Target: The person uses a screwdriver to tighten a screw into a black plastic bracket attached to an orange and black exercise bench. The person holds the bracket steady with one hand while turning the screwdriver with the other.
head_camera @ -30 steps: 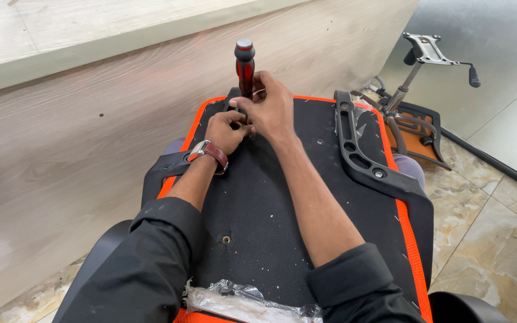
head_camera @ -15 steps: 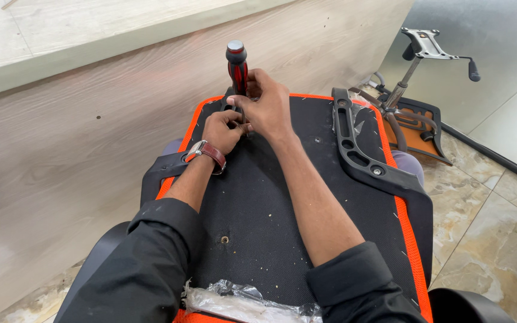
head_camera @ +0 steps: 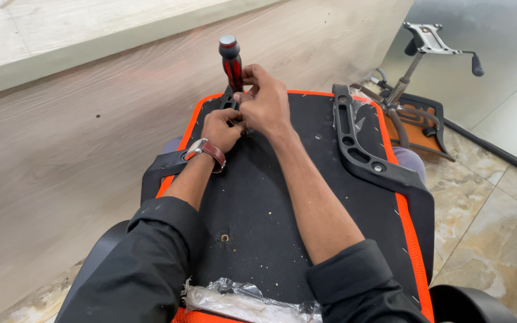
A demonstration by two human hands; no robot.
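Note:
An upturned chair seat (head_camera: 306, 179) with a black underside and orange edging lies in front of me. At its far edge my right hand (head_camera: 264, 101) grips a screwdriver (head_camera: 231, 60) with a red and black handle, held upright. My left hand (head_camera: 221, 128), with a watch on the wrist, pinches at the base of the screwdriver shaft, by a black armrest bracket that both hands mostly hide. A second black armrest bracket (head_camera: 363, 152) is mounted along the seat's right side.
A pale wooden wall panel (head_camera: 67, 149) rises at left and behind. A chair base mechanism with levers (head_camera: 426, 45) and another orange seat part (head_camera: 417, 128) lie on the tiled floor (head_camera: 486, 209) at right. Crumpled clear plastic (head_camera: 240, 299) clings to the seat's near edge.
The screwdriver handle has shifted slightly to the left and my right fingers have turned around it. The seat and my arms stay in place.

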